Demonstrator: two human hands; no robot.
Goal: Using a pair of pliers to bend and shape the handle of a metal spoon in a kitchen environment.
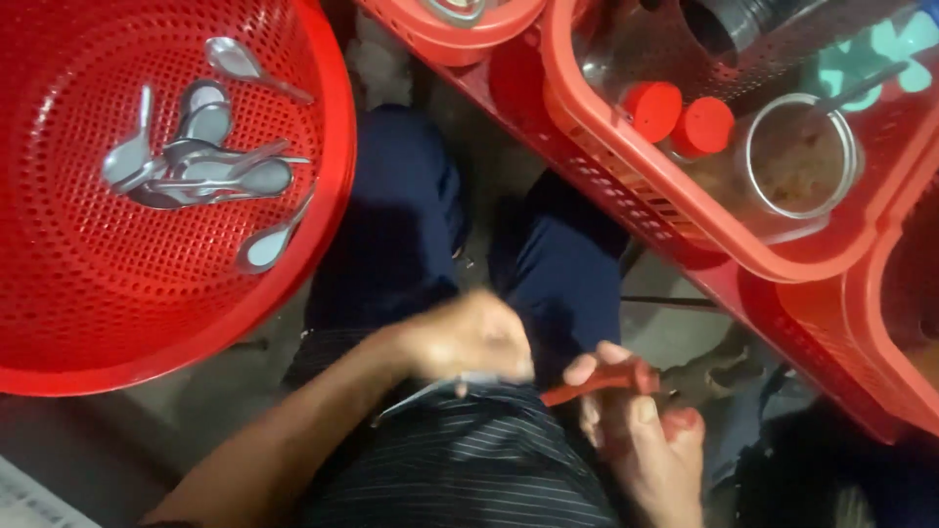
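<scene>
My left hand is closed around a metal utensil whose shiny end pokes out below the fist, over my lap. My right hand grips a red-handled tool that points left toward the left hand, and the two nearly meet. Both hands are blurred. A round red perforated basket at the left holds several metal spoons.
A red perforated crate at the upper right holds two red lids and a round clear container. More red crate edges run along the right side. My dark trouser legs fill the middle, over a grey floor.
</scene>
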